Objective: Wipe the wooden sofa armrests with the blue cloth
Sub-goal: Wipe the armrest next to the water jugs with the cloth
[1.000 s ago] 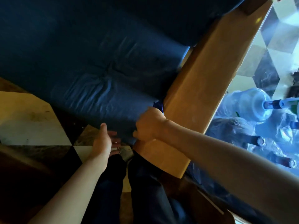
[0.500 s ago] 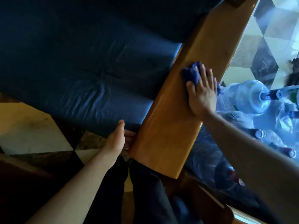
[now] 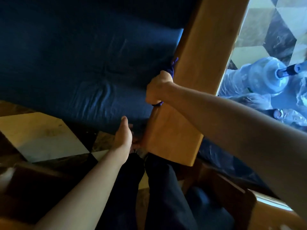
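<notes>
- We keep the blue cloth [image 3: 172,70] bunched in our right hand [image 3: 157,89], fingers curled round it, pressed on the armrest's [image 3: 196,77] inner edge at abt 12 o'clock from our left hand.
- Cloth looks soft, light, limp; we judge it best held wadded in the palm so it doesn't slip off the wood.
- Armrest looks hard, smooth, a bit glossy; cloth should slide easily w/ steady pressure.
- Left hand [image 3: 123,138] fingers loosely spread, holding nothing, just beside the armrest's near end.
- Seat cushion [image 3: 79,63] butts the armrest at 9 o'clock; a tight gap for the cloth, we reckon.
- Plastic-wrapped water bottles [image 3: 265,78] at 3 o'clock on the floor; they may crowd the outer side.
</notes>
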